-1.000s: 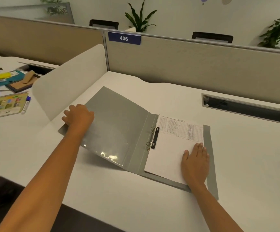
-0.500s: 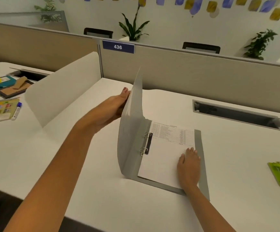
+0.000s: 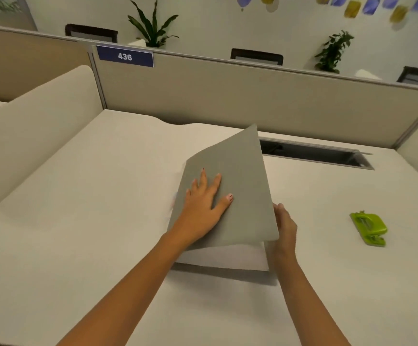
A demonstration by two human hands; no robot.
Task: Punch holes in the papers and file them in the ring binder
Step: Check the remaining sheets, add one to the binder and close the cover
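Note:
A grey ring binder lies in the middle of the white desk, its front cover folded over and still slightly raised at the right edge. My left hand lies flat on top of the cover with fingers spread. My right hand is at the cover's right edge, its fingers tucked under it. A strip of the white papers shows below the cover at the near edge; the rings are hidden. A green hole punch sits to the right, apart from both hands.
A beige partition with a blue "436" label runs behind the desk. A curved white divider stands on the left. A dark cable slot lies behind the binder.
My left hand swung the cover from flat open on the left, through upright, down over the papers. My right hand moved off the page to the cover's right edge.

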